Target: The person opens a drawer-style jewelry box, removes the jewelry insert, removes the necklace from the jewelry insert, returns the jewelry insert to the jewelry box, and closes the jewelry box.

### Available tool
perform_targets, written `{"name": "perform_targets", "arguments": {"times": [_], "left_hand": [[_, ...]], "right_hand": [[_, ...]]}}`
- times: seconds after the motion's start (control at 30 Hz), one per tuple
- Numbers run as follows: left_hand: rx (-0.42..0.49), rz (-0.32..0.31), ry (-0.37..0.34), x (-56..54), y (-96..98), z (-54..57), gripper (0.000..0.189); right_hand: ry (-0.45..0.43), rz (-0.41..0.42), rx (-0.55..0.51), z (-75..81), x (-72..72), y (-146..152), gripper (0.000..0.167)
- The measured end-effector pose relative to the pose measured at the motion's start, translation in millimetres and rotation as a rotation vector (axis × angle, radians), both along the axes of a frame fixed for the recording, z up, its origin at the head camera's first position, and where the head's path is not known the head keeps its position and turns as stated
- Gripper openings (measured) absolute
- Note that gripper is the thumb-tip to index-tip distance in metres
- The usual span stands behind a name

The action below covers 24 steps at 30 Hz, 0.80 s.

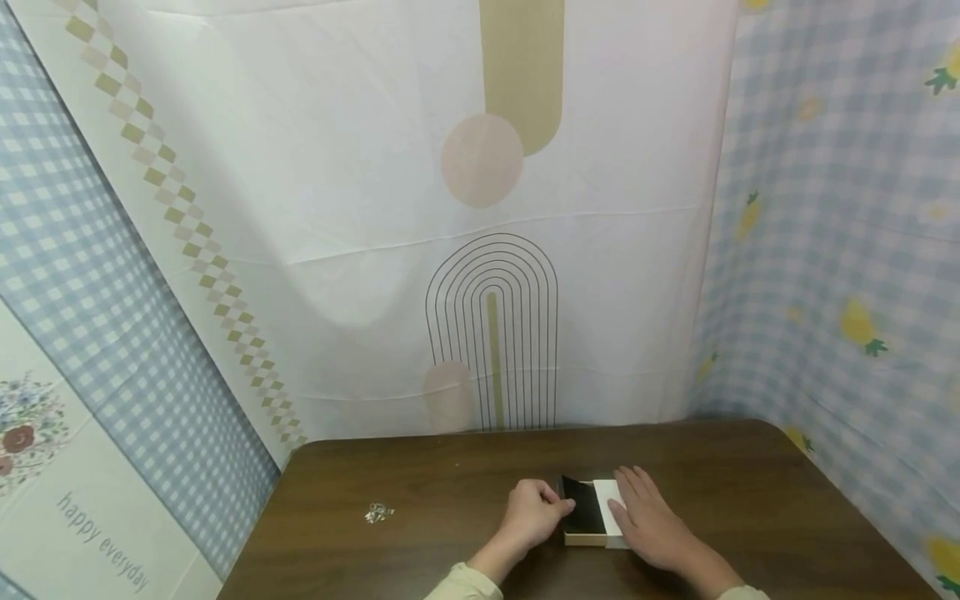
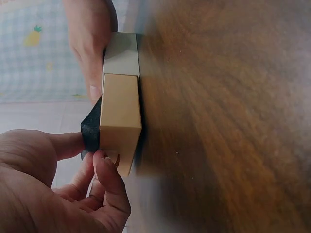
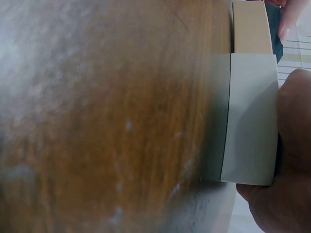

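Note:
A small box lies on the table, its tan inner tray point(image 1: 585, 540) slid partway out of a white sleeve point(image 1: 609, 493) toward the left. Over the tray is a thin black sheet point(image 1: 585, 510), its left edge bent upward. My left hand point(image 1: 531, 512) pinches that raised edge between thumb and fingers; other fingertips are right at the tray's end in the left wrist view. My right hand point(image 1: 651, 521) rests on the sleeve with its fingers straight. In the right wrist view the sleeve's white side point(image 3: 250, 121) shows beside that hand. The tray's inside is hidden under the sheet.
A little heap of small shiny pieces point(image 1: 378, 512) lies on the brown wooden table point(image 1: 330, 475), left of the box. Behind the table hangs a white patterned cloth point(image 1: 360, 250), with checked cloth point(image 1: 810, 250) along the right side.

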<state>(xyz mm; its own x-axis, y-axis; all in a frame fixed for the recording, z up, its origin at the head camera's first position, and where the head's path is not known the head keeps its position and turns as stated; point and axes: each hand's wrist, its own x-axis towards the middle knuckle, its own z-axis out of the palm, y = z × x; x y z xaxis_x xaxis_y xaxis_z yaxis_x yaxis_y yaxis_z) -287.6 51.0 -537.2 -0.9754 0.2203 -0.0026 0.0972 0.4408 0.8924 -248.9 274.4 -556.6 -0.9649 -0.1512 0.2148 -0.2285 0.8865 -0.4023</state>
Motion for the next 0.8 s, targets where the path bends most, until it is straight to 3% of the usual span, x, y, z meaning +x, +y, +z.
{"name": "perform_targets", "arguments": {"times": [0.5,0.6,0.8], "left_hand": [[-0.076,0.013,0.019,-7.3,9.7,-2.7,0.029],[-0.091,0.006,0.055,-11.0,11.2,-11.6,0.030],[-0.115,-0.027,0.133,-26.9,15.3,-42.3,0.022]], "right_hand": [[-0.030,0.003,-0.004,3.1,0.8,-1,0.058],[-0.027,0.005,-0.015,1.4,0.4,0,0.059],[0.069,0.013,-0.055,-10.5,-2.9,2,0.059]]}}
